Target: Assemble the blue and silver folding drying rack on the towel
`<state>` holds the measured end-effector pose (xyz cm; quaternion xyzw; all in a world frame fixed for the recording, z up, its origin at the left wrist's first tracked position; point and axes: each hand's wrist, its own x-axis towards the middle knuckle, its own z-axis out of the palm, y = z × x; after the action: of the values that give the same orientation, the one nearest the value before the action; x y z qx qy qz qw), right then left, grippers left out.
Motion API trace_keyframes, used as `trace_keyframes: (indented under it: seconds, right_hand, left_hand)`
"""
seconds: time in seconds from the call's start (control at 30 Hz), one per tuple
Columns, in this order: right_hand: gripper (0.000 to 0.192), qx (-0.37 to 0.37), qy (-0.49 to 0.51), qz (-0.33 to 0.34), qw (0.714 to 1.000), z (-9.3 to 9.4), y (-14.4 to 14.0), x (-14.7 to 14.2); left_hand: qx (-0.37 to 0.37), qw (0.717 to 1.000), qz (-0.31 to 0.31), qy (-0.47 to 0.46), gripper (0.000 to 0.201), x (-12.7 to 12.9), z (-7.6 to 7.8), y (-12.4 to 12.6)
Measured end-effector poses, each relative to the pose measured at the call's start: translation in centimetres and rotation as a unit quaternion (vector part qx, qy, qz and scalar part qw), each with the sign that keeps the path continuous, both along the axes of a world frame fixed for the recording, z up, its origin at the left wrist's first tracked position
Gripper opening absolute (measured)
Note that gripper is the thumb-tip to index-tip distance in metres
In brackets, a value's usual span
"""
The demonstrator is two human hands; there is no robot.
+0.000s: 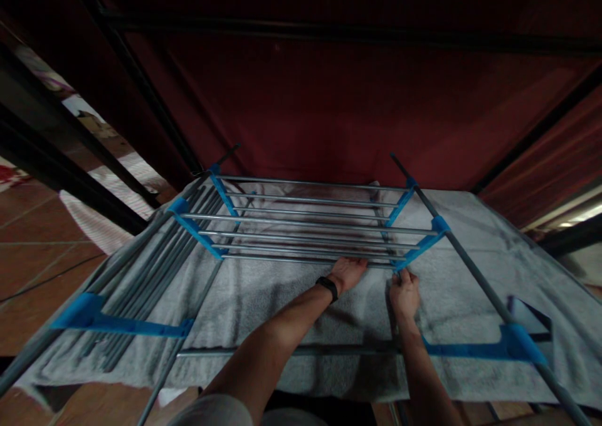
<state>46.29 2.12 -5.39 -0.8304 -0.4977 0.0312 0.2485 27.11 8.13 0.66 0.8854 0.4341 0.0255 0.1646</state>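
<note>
Grey metal rods make up the drying rack (301,225), joined by blue plastic brackets, and a pale grey towel (263,300) lies spread beneath its top tier, hanging over the lower rails on both sides. With a black wristband (327,286) on its wrist, the left hand (348,270) lies flat and open on the towel, fingers stretched forward under the nearest rod. Just to its right, the right hand (404,291) is curled, its fingertips pinching the towel's edge close to a blue bracket (420,244).
</note>
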Motion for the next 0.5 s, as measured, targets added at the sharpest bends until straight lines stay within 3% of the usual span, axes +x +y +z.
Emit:
trace_keyframes:
  seconds: [0.5]
  right_hand:
    - [0.042, 0.009, 0.005, 0.005, 1.0, 0.8, 0.1, -0.6]
  left_hand:
    - [-0.008, 1.0, 0.013, 0.012, 0.032, -0.2, 1.5, -0.4]
